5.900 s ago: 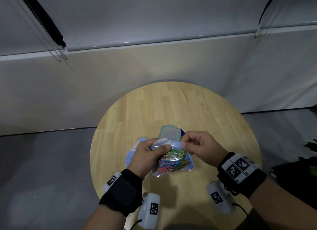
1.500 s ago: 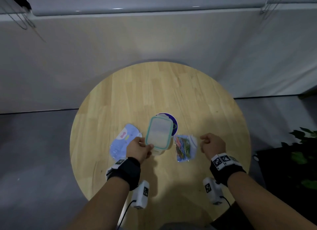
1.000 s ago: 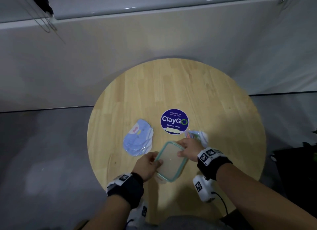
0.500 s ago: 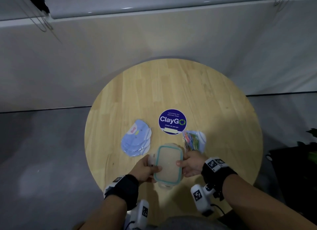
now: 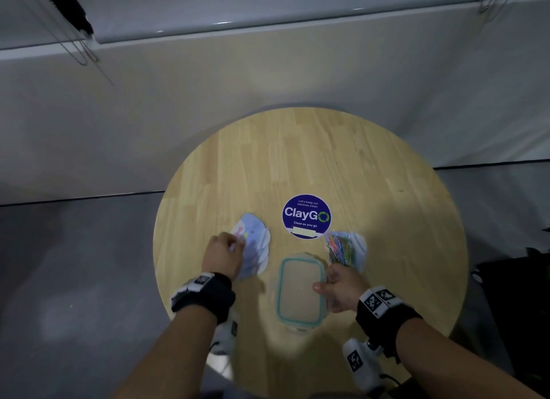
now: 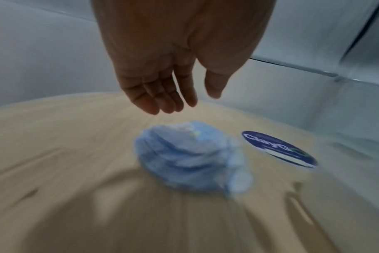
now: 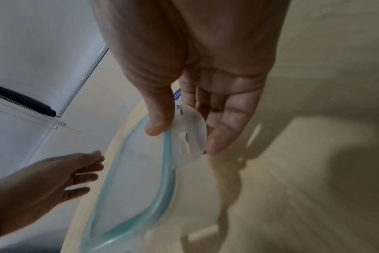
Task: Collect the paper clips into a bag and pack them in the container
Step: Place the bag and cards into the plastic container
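**One sticker carries all the readable text**

I read a round blue sticker (image 5: 306, 216) on the wooden table (image 5: 387, 190): small print "Let's keep our pantries clean.", large white "ClayGO" with a green arrow ring as the O, then "Clean as you go". My left wrist view shows the same sticker, blurred. The black-and-white square markers on the wristbands (image 5: 377, 301) carry no letters.

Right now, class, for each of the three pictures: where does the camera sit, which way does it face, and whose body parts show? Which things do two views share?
Head: worn high, looks down on the round table; both forearms show.
Left wrist: looks along the left hand at the stack of blue bags.
Right wrist: looks along the right hand, pinching the lid; the left hand shows too.
Shared: the ClayGo sticker in the head and left wrist views; the lid in the head and right wrist views.
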The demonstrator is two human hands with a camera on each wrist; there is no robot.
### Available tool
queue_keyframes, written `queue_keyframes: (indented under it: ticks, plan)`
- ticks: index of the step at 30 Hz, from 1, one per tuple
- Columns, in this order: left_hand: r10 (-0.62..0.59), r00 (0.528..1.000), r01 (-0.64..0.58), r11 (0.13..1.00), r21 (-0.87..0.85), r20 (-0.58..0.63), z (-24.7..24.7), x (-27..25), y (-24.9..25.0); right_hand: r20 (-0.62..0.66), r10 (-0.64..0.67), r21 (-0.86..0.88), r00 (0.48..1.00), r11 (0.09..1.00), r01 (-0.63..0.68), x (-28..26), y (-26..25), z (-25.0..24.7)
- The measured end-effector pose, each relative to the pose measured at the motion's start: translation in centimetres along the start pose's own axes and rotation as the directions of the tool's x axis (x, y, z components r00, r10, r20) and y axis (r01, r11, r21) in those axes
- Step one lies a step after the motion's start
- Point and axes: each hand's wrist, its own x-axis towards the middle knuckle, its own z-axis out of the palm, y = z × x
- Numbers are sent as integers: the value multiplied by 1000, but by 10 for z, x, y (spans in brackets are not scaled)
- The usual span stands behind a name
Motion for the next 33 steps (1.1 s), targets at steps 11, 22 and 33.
queue_keyframes:
  ticks: [11,22,33]
  plan:
    - [-359,913,280,897,342,195,25,40,-15,-39,-47,-59,998,997,45,6,3,4]
    - [-249,946,246,968,40,207,9,6,-4,-105,-204,-29,973,979,202,0,-2,3]
    - [-202,973,231,869,-437,113,-24,-41,-2,32,-214,630,976,763,146,-11,-19,-59]
